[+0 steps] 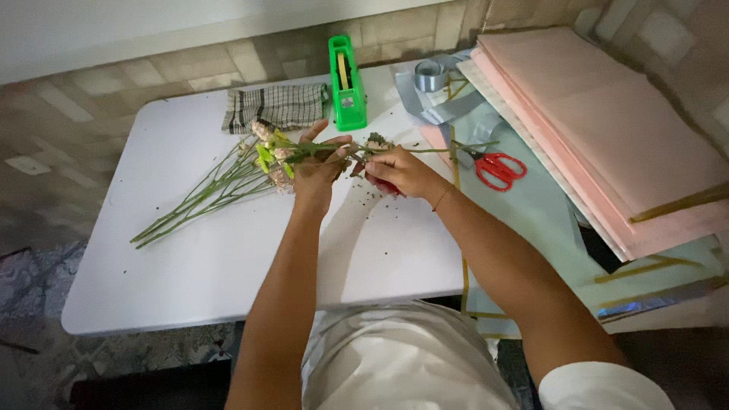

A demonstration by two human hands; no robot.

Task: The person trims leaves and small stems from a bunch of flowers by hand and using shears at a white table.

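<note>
My left hand point(317, 165) grips a green flower stem point(425, 150) that runs to the right across the white table point(190, 258). My right hand point(402, 170) holds the same stem near a small bloom, and something red shows under its fingers. A bunch of long green stems with pale pink flowers point(220, 186) lies on the table to the left of my left hand, with the blooms beside the fingers.
A green tape dispenser point(346, 76) and a checked cloth point(275, 106) lie at the table's far edge. Red-handled scissors point(497, 167), a grey ribbon roll point(430, 76) and a stack of pink wrapping sheets point(607, 129) lie to the right. Dark crumbs dot the tabletop.
</note>
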